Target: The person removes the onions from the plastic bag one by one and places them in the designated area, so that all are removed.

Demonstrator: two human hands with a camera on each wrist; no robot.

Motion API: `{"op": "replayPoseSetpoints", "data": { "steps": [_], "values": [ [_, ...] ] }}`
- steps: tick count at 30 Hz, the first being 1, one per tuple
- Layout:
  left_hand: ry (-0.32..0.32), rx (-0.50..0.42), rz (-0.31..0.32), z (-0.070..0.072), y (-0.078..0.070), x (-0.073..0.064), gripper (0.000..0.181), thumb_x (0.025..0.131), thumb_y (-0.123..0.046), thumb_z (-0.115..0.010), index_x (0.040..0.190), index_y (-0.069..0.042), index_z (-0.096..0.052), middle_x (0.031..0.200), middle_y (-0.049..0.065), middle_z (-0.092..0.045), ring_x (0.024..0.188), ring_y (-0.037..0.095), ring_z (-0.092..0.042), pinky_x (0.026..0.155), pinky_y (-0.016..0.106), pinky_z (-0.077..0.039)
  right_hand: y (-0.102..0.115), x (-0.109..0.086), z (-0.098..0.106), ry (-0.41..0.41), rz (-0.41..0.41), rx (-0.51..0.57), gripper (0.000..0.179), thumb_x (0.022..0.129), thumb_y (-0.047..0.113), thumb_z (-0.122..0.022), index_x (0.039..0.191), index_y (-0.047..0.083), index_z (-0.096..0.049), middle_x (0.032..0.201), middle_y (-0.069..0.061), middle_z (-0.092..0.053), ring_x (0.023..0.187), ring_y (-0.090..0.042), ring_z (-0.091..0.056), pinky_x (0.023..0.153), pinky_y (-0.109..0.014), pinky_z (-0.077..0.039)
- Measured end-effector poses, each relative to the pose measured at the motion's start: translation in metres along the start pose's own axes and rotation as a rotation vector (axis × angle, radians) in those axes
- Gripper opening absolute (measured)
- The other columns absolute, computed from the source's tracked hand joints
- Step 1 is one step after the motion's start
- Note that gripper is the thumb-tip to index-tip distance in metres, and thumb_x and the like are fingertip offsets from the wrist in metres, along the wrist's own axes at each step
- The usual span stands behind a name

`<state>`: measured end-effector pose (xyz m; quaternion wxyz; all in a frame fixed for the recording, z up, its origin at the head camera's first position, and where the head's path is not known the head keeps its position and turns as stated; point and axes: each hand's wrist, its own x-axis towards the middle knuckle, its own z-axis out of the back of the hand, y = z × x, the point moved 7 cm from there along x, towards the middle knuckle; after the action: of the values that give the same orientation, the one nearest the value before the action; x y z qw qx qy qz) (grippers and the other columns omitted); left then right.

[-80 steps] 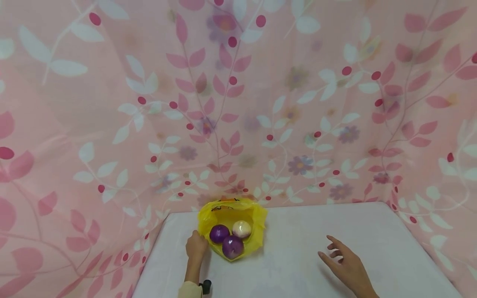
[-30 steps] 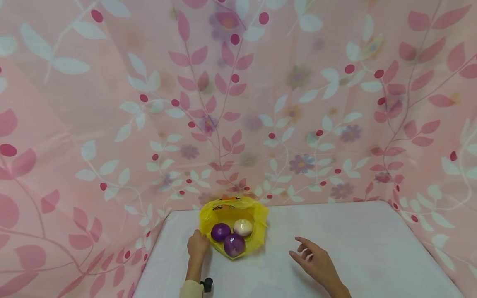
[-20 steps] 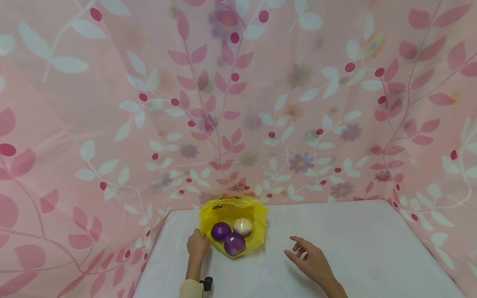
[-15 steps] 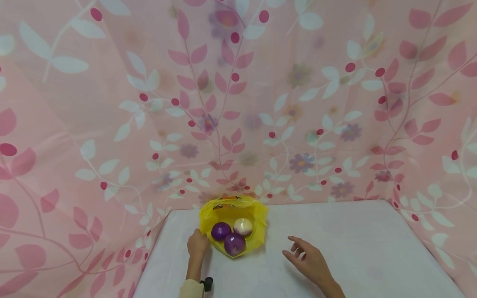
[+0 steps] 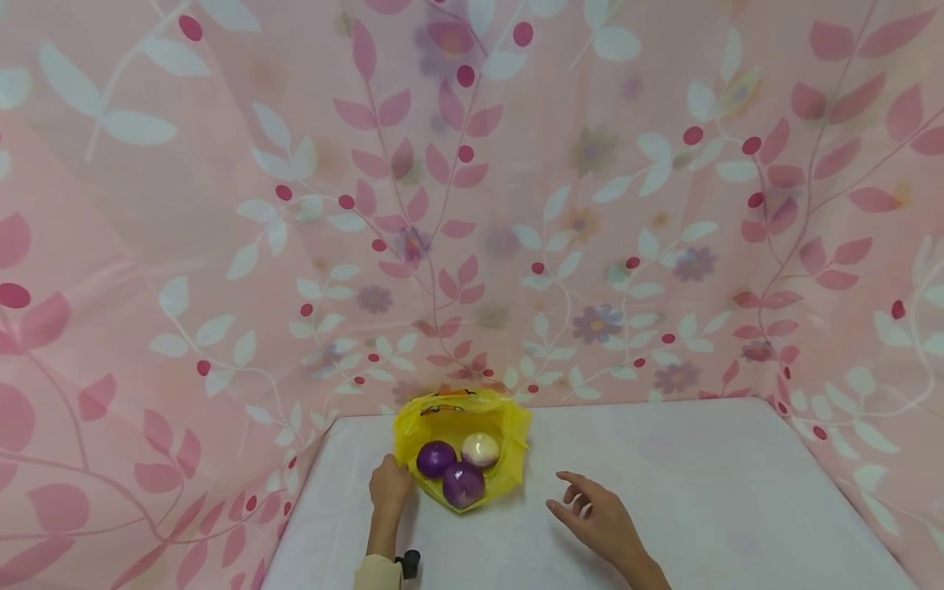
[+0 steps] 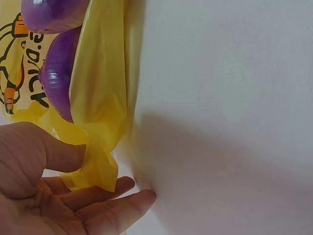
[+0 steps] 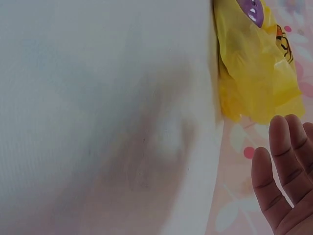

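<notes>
The left hand (image 6: 56,200) pinches a yellow bag (image 6: 100,83) holding purple onions (image 6: 59,76).

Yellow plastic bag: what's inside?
Visible: front purple onion, left purple onion, cream-topped onion. Anything beneath them in the yellow plastic bag is covered; can't tell.

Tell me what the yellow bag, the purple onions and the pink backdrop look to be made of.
Yellow bag: likely thin plastic film, slight sheen, from its crinkles and translucent edges.
Purple onions: smooth and glossy, with bright highlights; real or plastic copies, I can't tell.
Pink backdrop: probably printed cloth or sheeting, mostly matte, judging by its soft folds.
</notes>
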<state>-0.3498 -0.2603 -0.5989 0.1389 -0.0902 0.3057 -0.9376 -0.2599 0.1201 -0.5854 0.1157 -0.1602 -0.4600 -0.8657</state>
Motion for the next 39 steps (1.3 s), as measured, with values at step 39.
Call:
{"op": "replayPoseSetpoints", "data": {
  "steps": [39],
  "values": [
    [0.032,0.028,-0.017,0.0,-0.004,-0.003,0.019,0.09,-0.007,-0.057,0.096,0.011,-0.056,0.083,0.022,-0.061,0.073,0.034,-0.058,0.068,0.048,-0.047,0.028,0.009,-0.035,0.068,0.103,0.099,0.039,0.084,0.039,-0.077,0.118,0.022,-0.067,0.079,0.015,-0.059,0.061,-0.001,-0.057,0.054,-0.022,-0.047]
  ]
}}
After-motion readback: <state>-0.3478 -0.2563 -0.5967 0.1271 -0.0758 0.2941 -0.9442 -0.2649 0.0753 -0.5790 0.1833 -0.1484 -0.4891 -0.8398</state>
